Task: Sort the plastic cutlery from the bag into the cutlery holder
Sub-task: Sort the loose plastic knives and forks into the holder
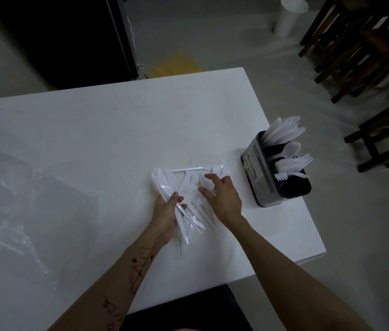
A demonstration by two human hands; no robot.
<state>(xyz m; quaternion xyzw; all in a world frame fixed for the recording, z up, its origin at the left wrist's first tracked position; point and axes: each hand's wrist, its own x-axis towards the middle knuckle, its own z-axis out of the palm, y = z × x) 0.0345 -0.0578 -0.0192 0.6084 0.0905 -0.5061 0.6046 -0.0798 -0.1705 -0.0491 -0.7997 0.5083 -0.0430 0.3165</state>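
The loose plastic cutlery (203,185) lies in a small heap on the white table (93,144), just left of the cutlery holder (274,173) that stands near the table's right edge. That holder is already well stocked — knives fan out of its far compartment, a spoon or two show in the middle, and forks bristle from the one nearer the person, with a further near section looking dark and unfilled. The left hand (167,211) is curled around a bundle of knives (167,187), thumb over the top, blades pointing away from the person. The right hand (222,194) hovers low over the heap with fingers spread and only loosely bent; it seems to be picking through the forks and spoons, though I cannot tell whether it has one pinched. The clear plastic bag (9,194) lies flat and crumpled at the far left, apparently emptied. So I'd judge the work past halfway: the bag is done with, much is sorted, and what remains is the gathered knives and the scatter of forks — perhaps a few spoons — on the table.
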